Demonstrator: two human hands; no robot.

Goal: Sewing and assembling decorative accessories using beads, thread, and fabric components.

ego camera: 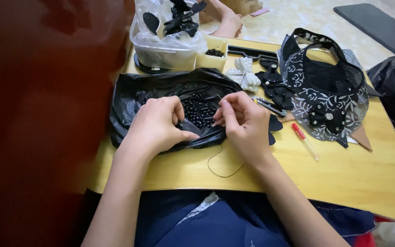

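**Q:** Head view, entry one: what do your hands have?

**A:** My left hand (156, 124) rests curled on the black plastic bag (133, 98), thumb pressed onto its front fold, fingers bent toward the pile of black beads (197, 112) lying in the bag's hollow. My right hand (243, 121) is pinched together, fingertips (219, 118) closed at the edge of the bead pile. What it pinches is too small to tell. A dark thread (222, 170) loops from under that hand across the yellow table (344, 174).

**Q:** Surroundings?

**A:** Right of the right hand: a black lace piece with floral pattern (328, 91), a red-capped pen (304, 139) just below it. Behind the bag: a clear container of black fabric shapes (168, 32), a small tray of beads (213, 52), a pale beaded bow (244, 73). Another person's hand (228, 23) shows beyond the table.
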